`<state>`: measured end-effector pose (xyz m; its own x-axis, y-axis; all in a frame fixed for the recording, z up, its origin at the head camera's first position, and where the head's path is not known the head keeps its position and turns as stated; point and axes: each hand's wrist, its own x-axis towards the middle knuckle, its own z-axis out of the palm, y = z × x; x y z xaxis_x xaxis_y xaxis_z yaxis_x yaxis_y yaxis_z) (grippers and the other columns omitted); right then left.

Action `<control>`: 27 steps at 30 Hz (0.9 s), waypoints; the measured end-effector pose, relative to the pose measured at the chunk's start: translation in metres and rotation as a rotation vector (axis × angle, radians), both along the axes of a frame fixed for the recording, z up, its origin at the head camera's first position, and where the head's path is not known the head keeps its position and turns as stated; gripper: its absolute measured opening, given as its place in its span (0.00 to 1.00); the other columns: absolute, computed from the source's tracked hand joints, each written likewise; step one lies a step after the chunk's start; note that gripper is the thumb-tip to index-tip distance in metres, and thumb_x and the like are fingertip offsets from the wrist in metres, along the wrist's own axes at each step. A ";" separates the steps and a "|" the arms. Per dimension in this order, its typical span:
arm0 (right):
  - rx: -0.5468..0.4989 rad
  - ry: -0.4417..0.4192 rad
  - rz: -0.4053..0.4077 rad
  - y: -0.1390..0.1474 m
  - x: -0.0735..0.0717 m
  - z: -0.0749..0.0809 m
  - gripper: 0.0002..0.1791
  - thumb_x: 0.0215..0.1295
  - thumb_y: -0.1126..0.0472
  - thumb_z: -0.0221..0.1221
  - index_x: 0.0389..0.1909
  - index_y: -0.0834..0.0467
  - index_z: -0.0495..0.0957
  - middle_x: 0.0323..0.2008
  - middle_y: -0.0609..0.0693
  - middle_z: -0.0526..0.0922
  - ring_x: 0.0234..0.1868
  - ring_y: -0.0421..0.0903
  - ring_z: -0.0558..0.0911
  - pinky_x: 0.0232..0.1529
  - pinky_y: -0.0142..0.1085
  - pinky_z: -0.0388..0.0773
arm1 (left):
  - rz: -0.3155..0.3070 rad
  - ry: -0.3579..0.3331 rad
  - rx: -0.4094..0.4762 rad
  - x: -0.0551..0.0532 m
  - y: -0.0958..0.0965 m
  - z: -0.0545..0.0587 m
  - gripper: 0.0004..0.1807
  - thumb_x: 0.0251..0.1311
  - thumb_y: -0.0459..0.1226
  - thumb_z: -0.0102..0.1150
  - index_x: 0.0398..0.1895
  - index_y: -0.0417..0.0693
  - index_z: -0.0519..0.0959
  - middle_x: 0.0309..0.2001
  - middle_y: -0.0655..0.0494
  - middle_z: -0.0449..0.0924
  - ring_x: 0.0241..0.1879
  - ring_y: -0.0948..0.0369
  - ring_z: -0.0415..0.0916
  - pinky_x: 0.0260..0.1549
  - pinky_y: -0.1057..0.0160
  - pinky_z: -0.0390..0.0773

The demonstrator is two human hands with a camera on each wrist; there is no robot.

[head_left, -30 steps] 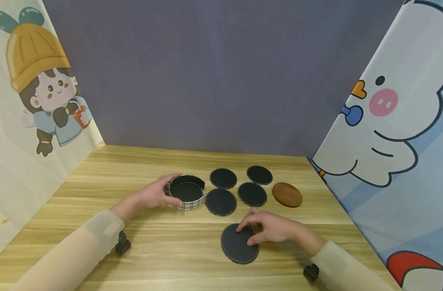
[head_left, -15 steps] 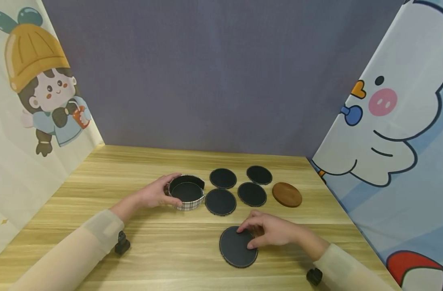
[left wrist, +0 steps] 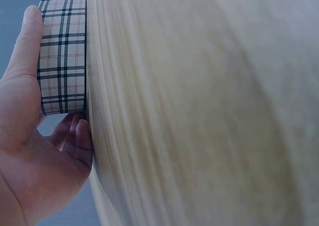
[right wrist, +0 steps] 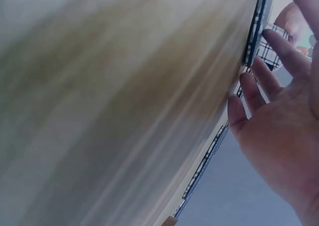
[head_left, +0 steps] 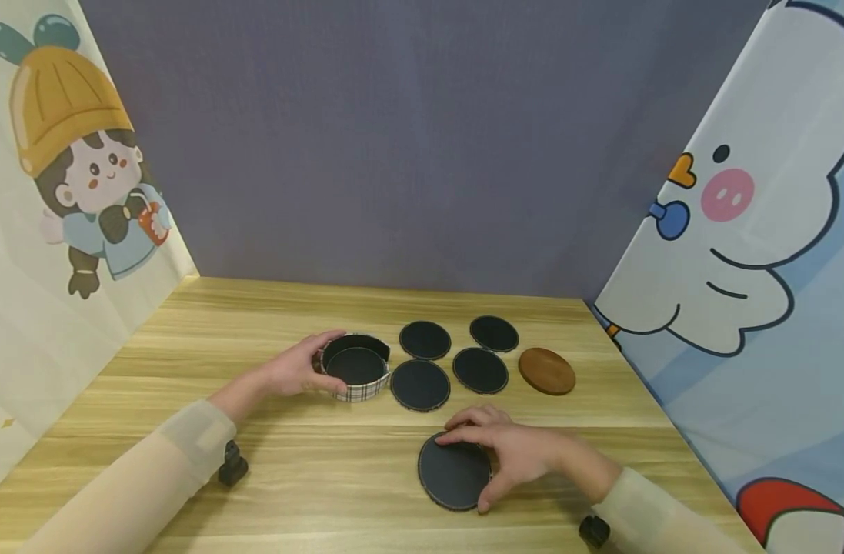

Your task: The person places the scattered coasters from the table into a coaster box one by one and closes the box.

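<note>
My left hand grips a round coaster holder, black inside, with thumb and fingers at opposite sides. The left wrist view shows its cream plaid wall standing on the table. Closer to me, a black round coaster with a stitched rim lies flat. My right hand spreads over it, index finger by the far edge and thumb by the near right edge. In the right wrist view, the fingers of that right hand look loosely extended beside the coaster's edge; whether they touch it is unclear.
Right of the holder lie several more black coasters, flat and close together. A brown wooden disc lies at their right. The wood-grain table meets a grey back panel and printed side curtains.
The near coaster has shifted slightly toward me. My right hand has spread from a narrow finger-and-thumb pose to a wide one across the coaster. The left hand and holder have stayed put.
</note>
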<state>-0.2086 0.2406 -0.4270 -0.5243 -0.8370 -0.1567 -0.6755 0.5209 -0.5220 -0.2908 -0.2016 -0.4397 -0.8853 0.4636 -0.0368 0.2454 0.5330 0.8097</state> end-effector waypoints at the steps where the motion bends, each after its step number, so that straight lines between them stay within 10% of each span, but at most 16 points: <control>1: 0.004 0.008 0.005 0.000 0.000 0.000 0.51 0.57 0.37 0.81 0.82 0.33 0.70 0.79 0.45 0.67 0.76 0.48 0.63 0.74 0.56 0.66 | 0.001 0.001 -0.001 0.000 0.000 0.000 0.66 0.56 0.49 0.86 0.90 0.44 0.51 0.76 0.24 0.61 0.68 0.35 0.76 0.65 0.41 0.82; 27: -0.075 -0.007 -0.069 -0.007 0.002 -0.002 0.48 0.53 0.45 0.82 0.77 0.31 0.74 0.72 0.41 0.68 0.72 0.47 0.63 0.71 0.51 0.68 | 0.006 -0.005 0.003 0.002 0.001 0.002 0.65 0.57 0.47 0.86 0.90 0.44 0.51 0.76 0.24 0.61 0.70 0.33 0.75 0.66 0.40 0.81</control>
